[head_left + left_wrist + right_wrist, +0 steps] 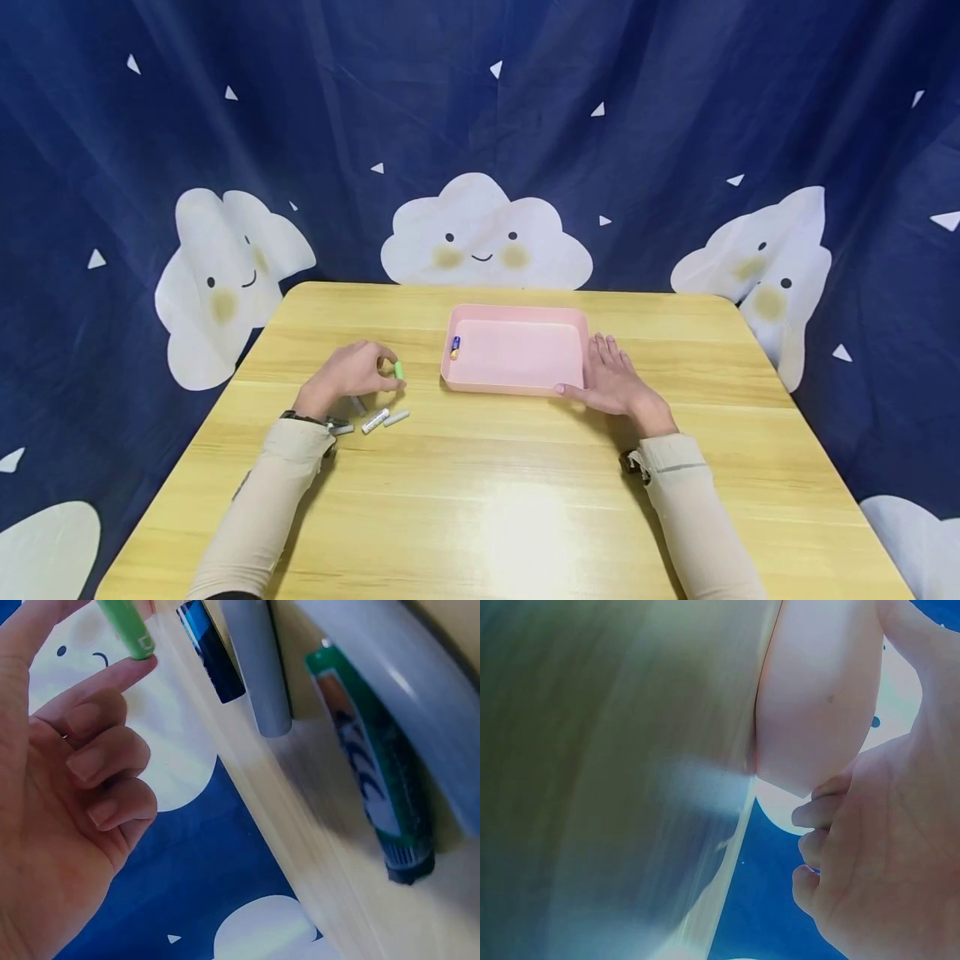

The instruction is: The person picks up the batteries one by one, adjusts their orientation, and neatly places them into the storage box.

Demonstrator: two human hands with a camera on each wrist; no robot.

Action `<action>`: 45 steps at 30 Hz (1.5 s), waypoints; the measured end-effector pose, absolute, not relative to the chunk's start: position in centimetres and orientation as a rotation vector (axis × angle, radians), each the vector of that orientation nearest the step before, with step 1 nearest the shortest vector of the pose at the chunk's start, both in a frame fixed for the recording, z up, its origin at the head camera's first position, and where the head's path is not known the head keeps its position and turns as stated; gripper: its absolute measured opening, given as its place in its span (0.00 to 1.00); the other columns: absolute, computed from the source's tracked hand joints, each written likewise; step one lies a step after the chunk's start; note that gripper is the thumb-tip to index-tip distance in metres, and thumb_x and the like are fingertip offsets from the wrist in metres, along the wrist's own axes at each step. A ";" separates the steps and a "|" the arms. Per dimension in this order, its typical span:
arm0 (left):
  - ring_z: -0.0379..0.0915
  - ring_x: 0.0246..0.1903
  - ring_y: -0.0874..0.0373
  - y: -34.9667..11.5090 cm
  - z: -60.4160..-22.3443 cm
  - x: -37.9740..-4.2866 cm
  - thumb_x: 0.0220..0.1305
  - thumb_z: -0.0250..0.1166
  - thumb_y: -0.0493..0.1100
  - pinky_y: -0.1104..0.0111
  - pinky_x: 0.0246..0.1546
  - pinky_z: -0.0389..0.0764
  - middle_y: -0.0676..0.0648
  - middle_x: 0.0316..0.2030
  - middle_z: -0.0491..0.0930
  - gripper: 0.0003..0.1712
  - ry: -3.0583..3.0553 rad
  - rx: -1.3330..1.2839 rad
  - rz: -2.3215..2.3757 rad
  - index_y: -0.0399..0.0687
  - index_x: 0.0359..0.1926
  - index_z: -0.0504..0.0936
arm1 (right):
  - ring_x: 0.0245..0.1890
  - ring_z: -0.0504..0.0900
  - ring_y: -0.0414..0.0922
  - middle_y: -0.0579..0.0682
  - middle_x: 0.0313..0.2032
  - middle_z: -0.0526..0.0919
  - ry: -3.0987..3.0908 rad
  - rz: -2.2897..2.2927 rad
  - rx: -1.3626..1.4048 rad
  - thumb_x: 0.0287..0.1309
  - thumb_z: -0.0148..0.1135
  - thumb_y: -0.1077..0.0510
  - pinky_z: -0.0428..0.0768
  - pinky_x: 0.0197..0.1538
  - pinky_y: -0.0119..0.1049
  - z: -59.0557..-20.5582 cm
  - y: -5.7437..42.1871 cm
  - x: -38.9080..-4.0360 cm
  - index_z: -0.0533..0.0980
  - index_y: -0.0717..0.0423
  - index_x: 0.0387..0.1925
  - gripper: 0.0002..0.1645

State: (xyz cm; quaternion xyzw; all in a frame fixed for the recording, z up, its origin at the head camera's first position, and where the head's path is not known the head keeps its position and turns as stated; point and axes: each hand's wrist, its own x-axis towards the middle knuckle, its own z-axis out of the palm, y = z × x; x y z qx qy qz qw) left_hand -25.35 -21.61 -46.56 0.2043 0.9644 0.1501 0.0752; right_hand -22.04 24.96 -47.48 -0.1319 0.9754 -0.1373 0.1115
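My left hand (352,371) pinches a light green battery (399,371) between thumb and index finger, just above the table left of the tray; its other fingers curl in the left wrist view. Below this hand lie several batteries, among them a white one (375,420) and a grey one (397,417). The left wrist view shows a dark green battery (375,765) and a dark blue one (212,652) closer up. My right hand (617,385) rests against the right side of the pink tray (517,354), thumb at its front corner. Inside the tray's left end is a blue and yellow battery (455,347).
The wooden table (465,467) has a bright glare near its front. Behind it hangs a dark blue curtain (450,100) with white clouds and small triangles. The tray has low walls and stands toward the back.
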 end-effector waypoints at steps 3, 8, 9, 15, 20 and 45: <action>0.66 0.21 0.61 -21.4 -46.5 -25.6 0.55 0.74 0.65 0.67 0.21 0.66 0.52 0.29 0.78 0.33 2.900 0.610 0.477 0.48 0.54 0.88 | 0.82 0.33 0.69 0.71 0.80 0.35 2.864 -0.406 -0.385 0.63 0.47 0.19 0.39 0.80 0.65 -47.5 25.0 -22.1 0.36 0.74 0.79 0.74; 0.67 0.22 0.60 -21.7 -46.9 -26.0 0.56 0.75 0.64 0.67 0.22 0.67 0.51 0.29 0.78 0.32 2.918 0.580 0.487 0.48 0.53 0.88 | 0.82 0.33 0.69 0.71 0.80 0.34 2.856 -0.411 -0.384 0.63 0.47 0.18 0.38 0.80 0.64 -47.7 25.0 -22.2 0.35 0.74 0.79 0.74; 0.67 0.22 0.60 -21.8 -47.1 -26.1 0.56 0.75 0.64 0.67 0.22 0.67 0.51 0.28 0.78 0.30 2.925 0.576 0.484 0.49 0.51 0.88 | 0.82 0.33 0.68 0.71 0.81 0.34 2.855 -0.412 -0.381 0.63 0.47 0.18 0.38 0.81 0.64 -47.7 25.0 -22.2 0.35 0.73 0.79 0.74; 0.65 0.20 0.61 -22.3 -47.9 -26.6 0.55 0.75 0.63 0.68 0.21 0.65 0.54 0.22 0.74 0.19 2.959 0.545 0.462 0.55 0.31 0.86 | 0.82 0.34 0.68 0.71 0.80 0.35 2.867 -0.408 -0.381 0.63 0.48 0.18 0.39 0.81 0.64 -47.6 25.0 -22.1 0.36 0.74 0.79 0.74; 0.67 0.21 0.59 -22.9 -48.1 -26.7 0.56 0.73 0.66 0.67 0.22 0.68 0.53 0.23 0.77 0.23 2.944 0.481 0.475 0.52 0.35 0.87 | 0.81 0.33 0.69 0.72 0.80 0.34 2.862 -0.410 -0.380 0.63 0.48 0.19 0.38 0.80 0.64 -47.7 25.0 -22.1 0.35 0.75 0.78 0.74; 0.65 0.18 0.59 -23.0 -47.2 -25.5 0.58 0.68 0.72 0.66 0.21 0.65 0.53 0.19 0.73 0.28 2.909 0.397 0.352 0.53 0.26 0.84 | 0.81 0.33 0.69 0.71 0.80 0.34 2.857 -0.385 -0.380 0.63 0.46 0.18 0.38 0.80 0.65 -47.9 25.1 -22.3 0.34 0.74 0.79 0.74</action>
